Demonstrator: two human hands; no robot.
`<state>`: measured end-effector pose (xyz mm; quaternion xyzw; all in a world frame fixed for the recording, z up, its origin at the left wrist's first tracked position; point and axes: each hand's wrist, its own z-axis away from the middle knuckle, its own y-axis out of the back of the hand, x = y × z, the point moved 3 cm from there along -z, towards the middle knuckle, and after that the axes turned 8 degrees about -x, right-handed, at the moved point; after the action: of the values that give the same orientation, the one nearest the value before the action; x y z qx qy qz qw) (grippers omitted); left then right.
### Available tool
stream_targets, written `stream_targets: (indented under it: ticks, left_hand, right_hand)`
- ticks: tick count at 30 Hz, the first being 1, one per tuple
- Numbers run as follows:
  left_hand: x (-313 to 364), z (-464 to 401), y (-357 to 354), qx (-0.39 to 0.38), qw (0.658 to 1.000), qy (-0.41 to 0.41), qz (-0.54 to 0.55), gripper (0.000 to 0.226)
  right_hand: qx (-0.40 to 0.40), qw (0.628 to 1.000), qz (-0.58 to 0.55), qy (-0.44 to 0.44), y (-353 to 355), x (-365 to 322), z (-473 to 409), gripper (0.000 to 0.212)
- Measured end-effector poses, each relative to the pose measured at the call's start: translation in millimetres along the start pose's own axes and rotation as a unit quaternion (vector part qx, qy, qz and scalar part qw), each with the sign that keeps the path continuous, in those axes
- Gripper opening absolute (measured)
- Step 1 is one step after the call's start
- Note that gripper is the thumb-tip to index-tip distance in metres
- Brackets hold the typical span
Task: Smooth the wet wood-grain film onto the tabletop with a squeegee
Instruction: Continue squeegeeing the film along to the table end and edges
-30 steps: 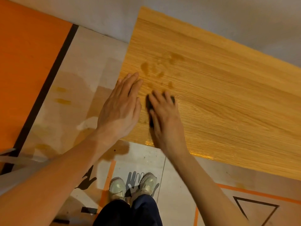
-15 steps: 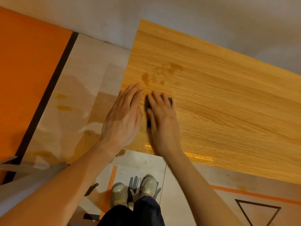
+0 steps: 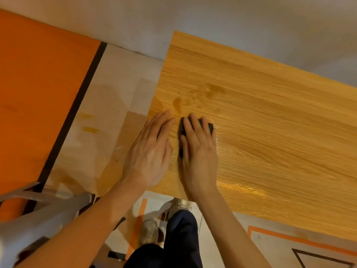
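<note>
Film: the wood-grain film (image 3: 270, 132) lay flat over the counter (image 3: 289, 232), glossy with wet sheen near the counter's front edge and marked by darker damp blotches (image 3: 195, 99) just beyond the two hands.
Squeegee: a dark squeegee (image 3: 209, 126) sat on the film near the counter's left end, mostly hidden under the right hand, only its dark edges showing past the fingers and beside the thumb.
Right hand: the right hand (image 3: 199, 151) lay palm down on the squeegee, fingers spread over its top and thumb along its left side, pressing it to the film; whether the fingertips curled round the far edge could not be told.
Left hand: the left hand (image 3: 150, 149) rested flat on the film just left of the squeegee, fingers straight and together, holding nothing, its outer edge at the counter's left end.
Floor: left of the counter lay pale floor (image 3: 116, 93) with a black stripe (image 3: 77, 113) and an orange area (image 3: 38, 84) beyond it.
Person: below the counter's front edge showed dark trouser legs (image 3: 179, 238) and light shoes (image 3: 149, 232).
Grey object: a blurred grey object (image 3: 42, 217) stood left of the legs, unidentifiable.
</note>
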<state>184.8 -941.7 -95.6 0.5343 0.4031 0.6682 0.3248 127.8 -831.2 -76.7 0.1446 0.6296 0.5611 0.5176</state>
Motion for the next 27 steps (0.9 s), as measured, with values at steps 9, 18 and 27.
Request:
stream_targets:
  ticks: [9, 18, 27]
  left_hand:
    - [-2.4, -1.5, -5.3, 0.023, 0.999, -0.002, 0.041, 0.051]
    - [-5.1, 0.3, -5.4, 0.01, 1.0, 0.012, 0.018, 0.049]
    - [-6.2, 1.2, -4.4, 0.018, 0.999, 0.007, 0.028, 0.05]
  right_hand:
    - [0.031, 0.998, -0.008, -0.057, 47.1, 93.8, 25.5, 0.046]
    - [-0.074, 0.995, 0.027, 0.068, 11.7, 8.2, -57.9, 0.045]
    - [0.022, 0.994, -0.038, -0.096, 65.3, 99.9, -41.3, 0.044]
